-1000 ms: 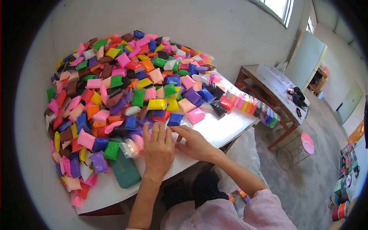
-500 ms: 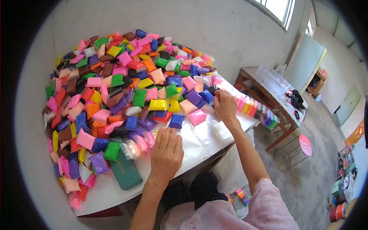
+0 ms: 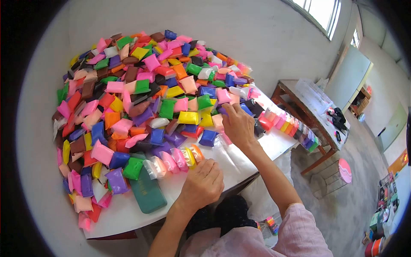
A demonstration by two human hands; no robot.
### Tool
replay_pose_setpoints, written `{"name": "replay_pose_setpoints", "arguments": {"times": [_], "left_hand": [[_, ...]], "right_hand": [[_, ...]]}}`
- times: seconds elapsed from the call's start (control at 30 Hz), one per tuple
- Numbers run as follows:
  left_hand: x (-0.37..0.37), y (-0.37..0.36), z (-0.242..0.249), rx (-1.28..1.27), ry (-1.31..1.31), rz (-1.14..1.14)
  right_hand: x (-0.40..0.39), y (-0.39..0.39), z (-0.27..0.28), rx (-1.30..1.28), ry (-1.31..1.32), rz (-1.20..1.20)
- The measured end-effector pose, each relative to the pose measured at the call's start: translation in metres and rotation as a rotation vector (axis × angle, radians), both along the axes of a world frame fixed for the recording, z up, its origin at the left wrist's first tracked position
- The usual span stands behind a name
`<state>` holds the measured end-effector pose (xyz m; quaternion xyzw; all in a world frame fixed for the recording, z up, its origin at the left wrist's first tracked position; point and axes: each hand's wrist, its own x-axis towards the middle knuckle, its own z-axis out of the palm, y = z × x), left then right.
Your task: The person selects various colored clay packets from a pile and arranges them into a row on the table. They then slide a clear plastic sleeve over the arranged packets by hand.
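Note:
My left hand rests on the white table top with its fingers curled together. It touches or nearly touches the orange end packet of a short row of soft coloured packets: clear-white, peach, pink, yellow and orange. What lies under the curled fingers is hidden. My right hand is over the right edge of a big heap of coloured packets, its bent fingers apart and pointing down at a purple packet. No packet shows clearly between them. A dark green case lies beside the row.
A second, longer row of packets runs along the table's right end. Beyond it stands a side table with a clear plastic basket. A pink-topped stool stands on the floor. The wall rises behind the heap.
My right hand has moved left over the heap, uncovering red and black packets. My left hand has slid right and curled, so the yellow and orange packets in the row now show. The view has shifted slightly.

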<state>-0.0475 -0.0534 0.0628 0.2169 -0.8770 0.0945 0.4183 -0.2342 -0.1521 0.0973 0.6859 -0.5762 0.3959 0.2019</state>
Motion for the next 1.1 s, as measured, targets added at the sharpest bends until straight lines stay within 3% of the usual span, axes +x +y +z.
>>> {"name": "replay_pose_setpoints", "arguments": {"times": [0.13,0.27,0.57,0.67,0.83,0.9,0.97,1.03,1.1], "left_hand": [[0.001,-0.002,-0.001,-0.005,-0.010,-0.013],[0.002,0.000,-0.002,0.065,-0.017,-0.016],[0.002,-0.001,-0.004,0.090,-0.027,0.004],[0.003,-0.001,-0.004,0.103,-0.039,0.000],[0.007,0.001,0.002,0.105,-0.024,-0.001],[0.001,0.020,0.012,0.175,0.120,-0.005],[-0.008,0.032,0.019,0.334,0.257,-0.006],[-0.017,0.045,0.018,0.603,0.378,-0.003],[-0.025,0.039,0.002,0.570,0.310,0.140]], "right_hand": [[0.010,-0.007,-0.004,0.191,-0.159,0.337],[0.030,-0.009,-0.005,0.532,0.124,0.324],[0.054,-0.032,-0.035,0.300,0.233,0.123],[0.045,-0.026,-0.018,0.217,0.285,0.062],[0.003,0.041,0.016,0.127,0.082,0.063],[-0.002,0.074,0.000,-0.067,0.168,-0.066],[0.001,0.113,-0.023,-0.015,0.274,-0.121],[0.005,0.139,-0.044,0.023,0.331,-0.037],[0.005,0.152,-0.048,0.048,0.159,0.063]]}}
